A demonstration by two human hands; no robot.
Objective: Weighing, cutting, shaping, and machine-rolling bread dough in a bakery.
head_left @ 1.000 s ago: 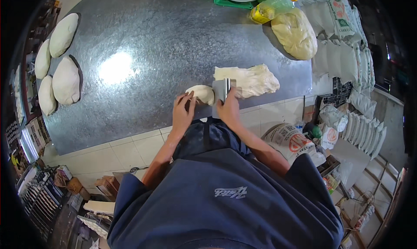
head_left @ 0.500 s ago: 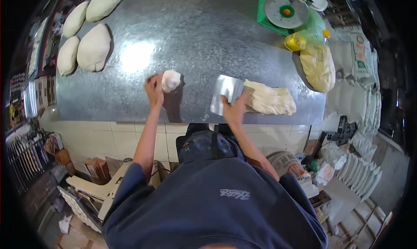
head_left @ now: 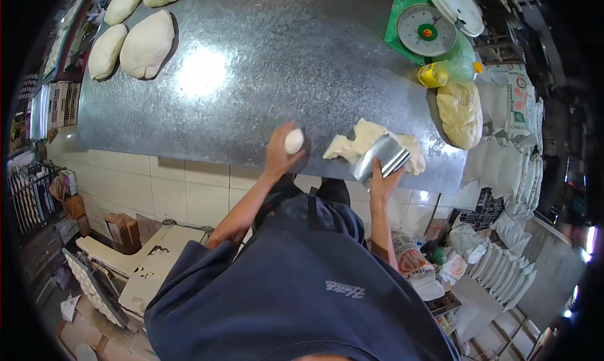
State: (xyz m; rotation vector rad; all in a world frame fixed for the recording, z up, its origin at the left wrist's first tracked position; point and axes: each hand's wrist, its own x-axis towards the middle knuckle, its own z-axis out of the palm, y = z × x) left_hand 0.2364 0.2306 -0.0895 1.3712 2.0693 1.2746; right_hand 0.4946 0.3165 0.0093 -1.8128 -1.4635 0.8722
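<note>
Near the front edge of the metal table, my left hand (head_left: 279, 153) curls round a small pale lump of dough (head_left: 294, 141). To its right lies a ragged slab of dough (head_left: 363, 139), with an uneven strip sticking out at its left end. My right hand (head_left: 382, 183) grips a shiny metal bench scraper (head_left: 384, 157), whose blade covers part of the slab. The scraper hides whether the dough beneath it is cut through.
Several large smooth dough pieces (head_left: 148, 45) rest at the far left of the table (head_left: 251, 78). At the right are a green dial scale (head_left: 426, 30), a yellow-labelled plastic bottle (head_left: 434, 75) and a bagged yellowish dough mass (head_left: 459, 114). White sacks (head_left: 503, 153) are stacked beyond the right edge.
My left hand has come right with the dough lump, nearer the slab. My right hand has carried the scraper right, from beside the slab onto it. The slab's left end is now ragged.
</note>
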